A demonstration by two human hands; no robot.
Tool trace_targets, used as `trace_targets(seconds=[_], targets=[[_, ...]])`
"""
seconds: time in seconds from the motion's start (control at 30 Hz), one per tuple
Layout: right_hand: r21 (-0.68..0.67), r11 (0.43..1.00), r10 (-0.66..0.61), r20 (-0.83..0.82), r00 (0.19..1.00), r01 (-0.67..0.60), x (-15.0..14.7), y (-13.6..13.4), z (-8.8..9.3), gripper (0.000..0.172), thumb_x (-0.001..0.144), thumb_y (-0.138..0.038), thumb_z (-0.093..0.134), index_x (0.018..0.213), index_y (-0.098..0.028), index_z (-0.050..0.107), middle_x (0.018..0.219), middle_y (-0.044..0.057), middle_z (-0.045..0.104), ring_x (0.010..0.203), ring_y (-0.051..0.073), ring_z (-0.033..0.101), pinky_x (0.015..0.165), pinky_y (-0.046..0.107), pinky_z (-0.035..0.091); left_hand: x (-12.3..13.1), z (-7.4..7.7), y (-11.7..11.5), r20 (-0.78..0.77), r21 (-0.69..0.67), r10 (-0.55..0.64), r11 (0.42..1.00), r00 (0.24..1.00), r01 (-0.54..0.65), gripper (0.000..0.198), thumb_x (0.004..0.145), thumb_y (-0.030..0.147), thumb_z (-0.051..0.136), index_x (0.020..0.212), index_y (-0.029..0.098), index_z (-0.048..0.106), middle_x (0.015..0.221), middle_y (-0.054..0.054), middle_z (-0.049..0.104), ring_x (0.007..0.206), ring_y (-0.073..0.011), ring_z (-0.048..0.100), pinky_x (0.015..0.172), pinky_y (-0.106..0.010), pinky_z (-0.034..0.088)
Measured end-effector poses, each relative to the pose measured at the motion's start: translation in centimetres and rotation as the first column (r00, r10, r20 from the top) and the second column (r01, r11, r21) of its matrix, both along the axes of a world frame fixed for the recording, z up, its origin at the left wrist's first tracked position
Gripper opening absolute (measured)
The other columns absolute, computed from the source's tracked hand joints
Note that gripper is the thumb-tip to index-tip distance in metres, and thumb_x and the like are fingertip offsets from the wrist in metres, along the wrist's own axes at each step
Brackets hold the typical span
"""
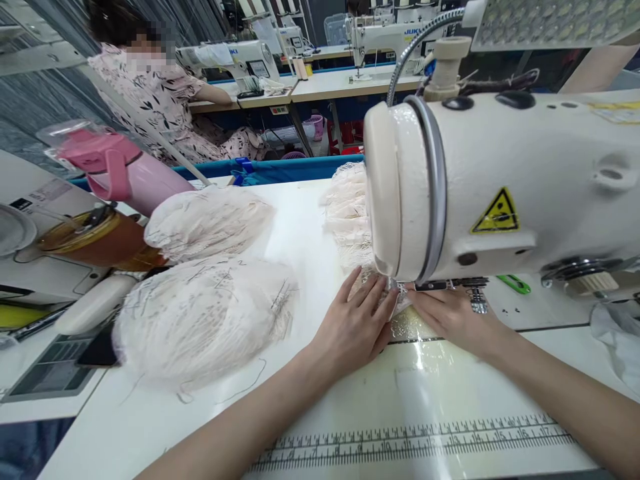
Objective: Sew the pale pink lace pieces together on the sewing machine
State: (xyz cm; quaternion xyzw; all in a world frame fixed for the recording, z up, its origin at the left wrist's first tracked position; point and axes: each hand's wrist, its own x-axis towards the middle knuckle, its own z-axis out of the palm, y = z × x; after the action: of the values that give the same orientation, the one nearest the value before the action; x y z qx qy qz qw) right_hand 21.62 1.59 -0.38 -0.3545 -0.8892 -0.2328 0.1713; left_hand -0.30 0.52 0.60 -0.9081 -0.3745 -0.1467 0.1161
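My left hand lies on a piece of pale lace fabric, with its fingers stretched out and slightly spread beside the needle area. My right hand comes in from the other side, its fingers together at the lace's right edge; the machine partly covers them. Above both hands sits the head of a white sewing machine, which hides the needle and part of the fabric. The lace runs away from my hands along the left of the machine head. A shiny plate shows between my wrists.
Two bundles of pale lace, one nearer and one farther, lie on the left of the table. Beyond them are a pink bottle and an amber container. Green snips lie right. A person sits ahead near other machines.
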Motion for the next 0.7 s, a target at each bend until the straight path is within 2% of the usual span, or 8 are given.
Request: trace_targets(seconds=[0.1,0.27,0.4,0.5,0.57,0.7], targets=[[-0.056,0.998,0.014,-0.062,0.998,-0.017,0.3,0.2,-0.7,0.032,0.085,-0.011,0.053,0.113,-0.023,0.062,0.097,0.002,0.068,0.075,0.013,0.058,0.063,0.029,0.042,0.0,0.0,0.1,0.008,-0.002,0.005,1.000,1.000,-0.005,0.037,0.092,0.026,0.042,0.122,0.011,0.058,0.126,-0.014,0.061,0.122,-0.0290,0.053,0.110,-0.053,0.032],[-0.038,0.992,0.113,-0.095,0.989,-0.117,0.8,0.9,-2.0,0.045,0.086,-0.004,0.043,0.121,-0.029,0.058,0.111,0.000,0.067,0.079,0.014,0.060,0.057,0.030,0.044,0.0,-0.1,0.2,0.013,-0.041,0.027,0.999,1.000,-0.027,0.038,0.092,0.027,0.042,0.123,0.011,0.056,0.129,-0.015,0.058,0.127,-0.0315,0.048,0.110,-0.056,0.029],[0.011,0.996,0.093,0.004,0.996,-0.093,0.5,0.9,-1.5,0.035,0.086,-0.004,0.048,0.113,-0.022,0.061,0.106,0.002,0.069,0.086,0.015,0.061,0.056,0.030,0.042,-0.1,-0.1,0.2,0.050,-0.034,-0.025,0.999,0.998,0.026,0.033,0.094,0.025,0.042,0.122,0.013,0.056,0.131,-0.011,0.057,0.126,-0.0270,0.049,0.113,-0.053,0.025],[0.056,0.998,0.036,-0.021,0.999,-0.035,0.0,0.5,-1.0,0.026,0.086,-0.009,0.055,0.108,-0.019,0.062,0.100,0.000,0.070,0.085,0.012,0.061,0.058,0.030,0.041,-0.1,0.0,0.2,0.074,0.001,-0.122,0.992,0.990,0.122,0.028,0.095,0.017,0.040,0.115,0.013,0.059,0.127,-0.007,0.061,0.121,-0.0208,0.055,0.115,-0.046,0.025],[0.083,0.995,0.056,-0.037,0.998,-0.053,-0.1,0.4,-1.0,0.023,0.086,-0.010,0.055,0.107,-0.018,0.062,0.102,-0.001,0.070,0.084,0.011,0.061,0.059,0.031,0.040,-0.1,0.0,0.2,0.076,0.016,-0.146,0.989,0.986,0.145,0.027,0.095,0.013,0.038,0.109,0.013,0.060,0.122,-0.006,0.064,0.117,-0.0194,0.058,0.115,-0.044,0.026],[0.014,0.996,0.089,-0.043,0.995,-0.089,-0.1,0.4,-1.5,0.024,0.088,-0.010,0.052,0.109,-0.019,0.060,0.105,-0.001,0.070,0.080,0.010,0.060,0.069,0.031,0.041,-0.2,0.1,0.4,0.099,0.024,-0.139,0.990,0.985,0.137,0.024,0.094,0.012,0.038,0.096,0.013,0.062,0.114,-0.007,0.068,0.115,-0.0194,0.060,0.115,-0.044,0.026]])
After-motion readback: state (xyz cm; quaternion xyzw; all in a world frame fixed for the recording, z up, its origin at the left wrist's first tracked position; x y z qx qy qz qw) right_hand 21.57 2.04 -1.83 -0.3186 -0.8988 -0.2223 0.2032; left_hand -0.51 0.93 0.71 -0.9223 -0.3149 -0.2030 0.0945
